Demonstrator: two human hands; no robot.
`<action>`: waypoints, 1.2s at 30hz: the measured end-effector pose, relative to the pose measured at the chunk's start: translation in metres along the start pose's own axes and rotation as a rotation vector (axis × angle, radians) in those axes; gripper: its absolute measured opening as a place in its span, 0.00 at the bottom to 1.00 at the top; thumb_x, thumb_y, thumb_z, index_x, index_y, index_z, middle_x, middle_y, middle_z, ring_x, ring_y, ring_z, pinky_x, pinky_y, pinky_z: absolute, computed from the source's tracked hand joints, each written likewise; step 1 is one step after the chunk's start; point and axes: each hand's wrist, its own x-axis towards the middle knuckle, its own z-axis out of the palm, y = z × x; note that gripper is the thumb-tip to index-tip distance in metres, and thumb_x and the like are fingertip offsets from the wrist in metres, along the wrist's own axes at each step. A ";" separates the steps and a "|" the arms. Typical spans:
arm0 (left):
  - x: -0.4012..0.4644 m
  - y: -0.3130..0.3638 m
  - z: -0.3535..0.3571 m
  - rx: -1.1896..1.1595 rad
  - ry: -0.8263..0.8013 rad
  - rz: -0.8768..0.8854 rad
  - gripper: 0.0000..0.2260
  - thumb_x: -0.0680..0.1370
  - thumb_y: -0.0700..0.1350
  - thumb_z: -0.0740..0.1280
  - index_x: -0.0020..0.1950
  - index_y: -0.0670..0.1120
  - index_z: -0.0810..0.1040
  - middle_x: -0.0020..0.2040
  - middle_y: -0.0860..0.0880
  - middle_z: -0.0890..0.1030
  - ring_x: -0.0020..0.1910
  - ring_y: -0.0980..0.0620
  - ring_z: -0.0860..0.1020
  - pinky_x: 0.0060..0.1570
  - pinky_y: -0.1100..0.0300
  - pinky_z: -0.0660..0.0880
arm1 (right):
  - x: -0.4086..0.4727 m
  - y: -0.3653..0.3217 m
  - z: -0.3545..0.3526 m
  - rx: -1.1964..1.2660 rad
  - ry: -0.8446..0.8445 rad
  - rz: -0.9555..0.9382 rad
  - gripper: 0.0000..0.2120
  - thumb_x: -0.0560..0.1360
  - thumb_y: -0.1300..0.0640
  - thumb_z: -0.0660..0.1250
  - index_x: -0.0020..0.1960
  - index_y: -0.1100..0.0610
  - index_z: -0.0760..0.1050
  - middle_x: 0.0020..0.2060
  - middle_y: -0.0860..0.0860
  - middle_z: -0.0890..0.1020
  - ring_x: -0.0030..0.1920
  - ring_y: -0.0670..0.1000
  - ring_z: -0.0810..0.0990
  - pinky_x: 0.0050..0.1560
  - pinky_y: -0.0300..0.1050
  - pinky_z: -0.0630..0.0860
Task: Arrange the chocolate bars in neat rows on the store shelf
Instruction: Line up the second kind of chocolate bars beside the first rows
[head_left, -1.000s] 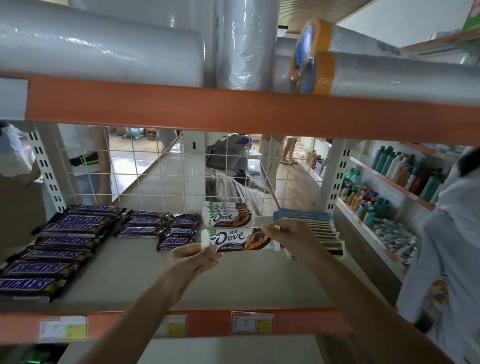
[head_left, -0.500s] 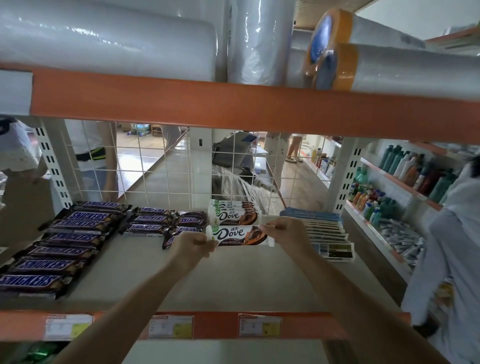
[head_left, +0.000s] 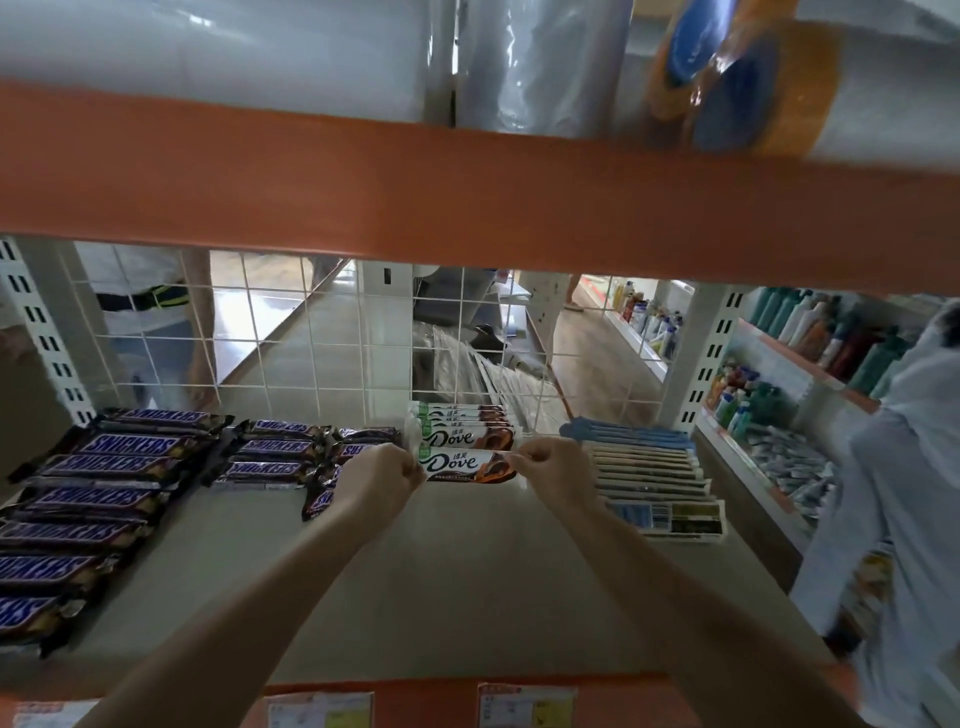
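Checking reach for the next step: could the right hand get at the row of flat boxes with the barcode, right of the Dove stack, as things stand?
Probably yes, once it lets go. The right hand pinches the end of the Dove bar, and the flat boxes lie just beside it on the same shelf, with nothing between.

I'm looking at a pale shelf (head_left: 467, 587) with an orange front lip carrying price tags (head_left: 524, 704). Far left, a long row of Snickers bars (head_left: 88, 499) runs front to back. Beside it sits a shorter Snickers row (head_left: 275, 447), then a third one (head_left: 358, 441), partly hidden. In the middle at the back, a Dove stack (head_left: 467, 423) lies against the wire grid. To the right, a row of flat blue-and-white packs (head_left: 649, 473).
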 end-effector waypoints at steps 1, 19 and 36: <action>0.002 0.001 0.000 0.049 0.021 0.012 0.10 0.76 0.50 0.66 0.45 0.45 0.84 0.44 0.45 0.83 0.45 0.45 0.79 0.42 0.59 0.70 | 0.001 0.001 0.002 -0.019 -0.014 -0.005 0.07 0.72 0.53 0.70 0.38 0.55 0.82 0.32 0.50 0.80 0.33 0.47 0.75 0.37 0.43 0.71; 0.042 -0.008 0.020 0.285 0.035 0.021 0.09 0.75 0.48 0.64 0.44 0.48 0.82 0.51 0.47 0.82 0.54 0.45 0.76 0.54 0.57 0.66 | 0.025 0.005 0.015 -0.038 -0.023 -0.037 0.04 0.75 0.58 0.67 0.46 0.58 0.80 0.39 0.50 0.82 0.40 0.46 0.78 0.36 0.33 0.68; 0.034 0.004 0.016 0.393 0.082 0.050 0.20 0.76 0.50 0.61 0.67 0.45 0.66 0.61 0.45 0.71 0.62 0.45 0.68 0.60 0.52 0.65 | 0.021 0.000 0.011 -0.208 0.031 -0.065 0.23 0.74 0.58 0.66 0.68 0.56 0.68 0.64 0.55 0.71 0.64 0.53 0.70 0.60 0.43 0.70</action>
